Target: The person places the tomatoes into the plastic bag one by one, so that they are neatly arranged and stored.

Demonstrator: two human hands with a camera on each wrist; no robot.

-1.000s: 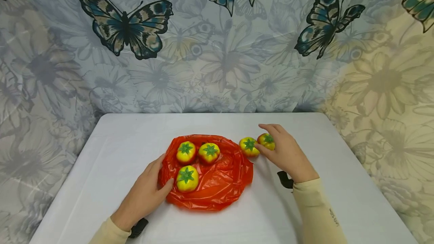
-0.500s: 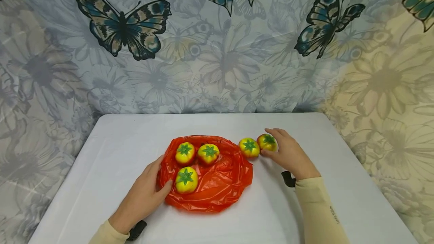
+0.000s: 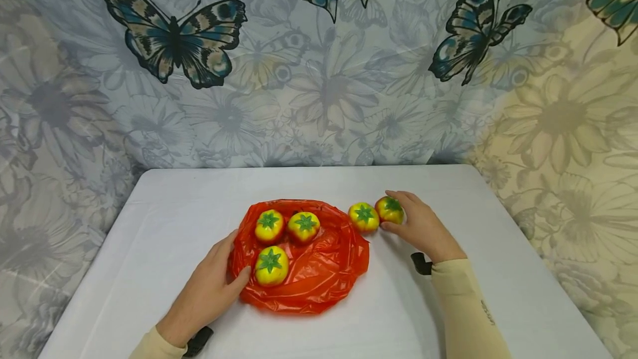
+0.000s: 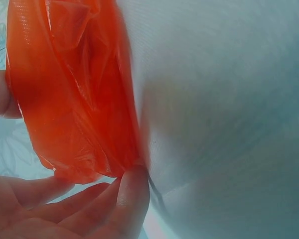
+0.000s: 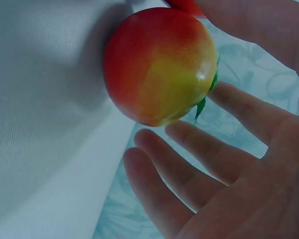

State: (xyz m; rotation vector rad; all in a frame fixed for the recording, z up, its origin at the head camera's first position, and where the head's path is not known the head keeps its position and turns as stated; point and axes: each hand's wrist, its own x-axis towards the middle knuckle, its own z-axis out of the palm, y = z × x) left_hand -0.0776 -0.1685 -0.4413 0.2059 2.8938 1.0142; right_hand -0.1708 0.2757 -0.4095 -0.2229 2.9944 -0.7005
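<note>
In the head view, my left hand (image 3: 206, 284) rests at the left edge of the red plastic bag (image 3: 324, 276), its thumb apart from the fingers. The left wrist view has those fingertips touching the crumpled bag (image 4: 74, 99). Three yellow-red fruits with green star-shaped leaves sit on the bag: upper left (image 3: 269, 227), upper middle (image 3: 303, 227) and lower left (image 3: 271, 266). Beyond its right edge are two more, side by side: one (image 3: 363, 218) and the rightmost (image 3: 389, 210). My right hand (image 3: 423, 226) is around the rightmost fruit (image 5: 159, 67), fingers spread and loosely bent, not gripping it.
The white table (image 3: 189, 204) extends around the bag, with its back edge against a hanging cloth (image 3: 329, 98) printed with flowers and butterflies. A dark device is at each wrist, left (image 3: 199, 341) and right (image 3: 421, 263).
My right hand has shifted slightly right and down from above the two fruits outside the bag to the rightmost one's side. My left hand stays at the bag's left edge.
</note>
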